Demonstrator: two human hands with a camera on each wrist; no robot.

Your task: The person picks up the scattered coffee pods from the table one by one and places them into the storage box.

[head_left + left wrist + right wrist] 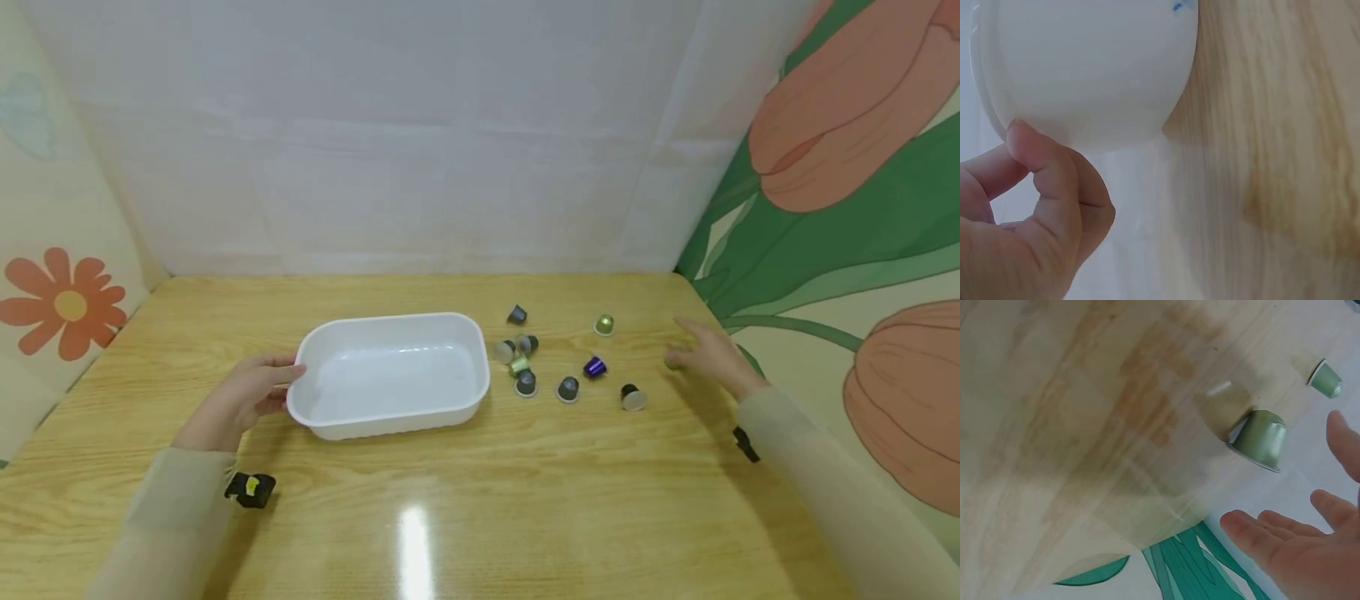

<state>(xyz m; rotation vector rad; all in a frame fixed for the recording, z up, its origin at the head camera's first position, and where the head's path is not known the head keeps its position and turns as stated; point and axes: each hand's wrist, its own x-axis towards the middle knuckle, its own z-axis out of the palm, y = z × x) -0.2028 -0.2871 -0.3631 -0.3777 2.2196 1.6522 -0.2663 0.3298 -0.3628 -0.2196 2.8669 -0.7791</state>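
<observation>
A white plastic tub (388,421) with rounded corners stands on the table. My left hand (243,392) pinches its left rim, thumb at the edge, as the left wrist view also shows from close by. Off to the right, my right hand (708,358) hovers with its fingers spread and holds nothing. Just beyond those fingertips a green coffee capsule (1261,439) rests on the table, apart from the hand in the right wrist view. A second green capsule (1327,380) lies farther off.
Several more coffee capsules lie right of the tub, among them a purple one (595,367), a black one (567,389) and one showing its pale lid (634,401). A white cloth (420,167) hangs behind the wooden table (525,500). Flowered cloth (832,275) borders the right.
</observation>
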